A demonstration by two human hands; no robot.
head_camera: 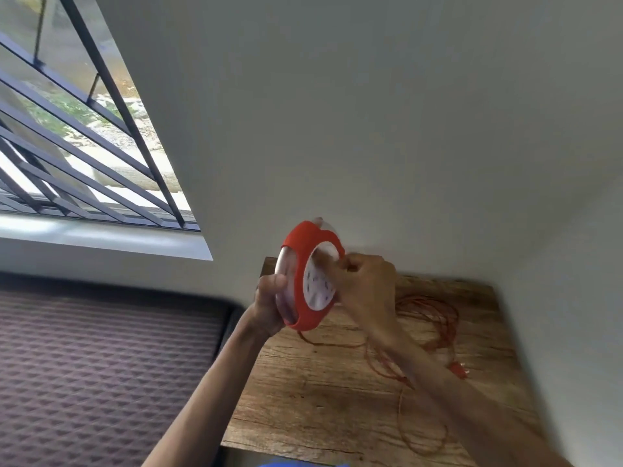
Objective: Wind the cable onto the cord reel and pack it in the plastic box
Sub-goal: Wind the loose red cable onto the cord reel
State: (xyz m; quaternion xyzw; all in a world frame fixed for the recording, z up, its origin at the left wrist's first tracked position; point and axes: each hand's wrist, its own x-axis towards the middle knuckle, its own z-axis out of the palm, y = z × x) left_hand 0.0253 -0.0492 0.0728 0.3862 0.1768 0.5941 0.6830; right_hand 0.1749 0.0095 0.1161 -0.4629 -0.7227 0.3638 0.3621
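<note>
Left hand clamps the orange cord reel above the tabletop; right hand pinches its crank, best turned steadily so the loose cable feeds untangled.

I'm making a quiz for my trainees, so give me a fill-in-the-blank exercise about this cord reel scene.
1. The round orange and white plastic cord reel is held up by ____ hands.
2. The loose orange cable lies on the ____ table.
3. The left hand grips the reel's ____ side.
4. Left of the table there is a barred ____.

Missing words: both; wooden; left; window
</note>
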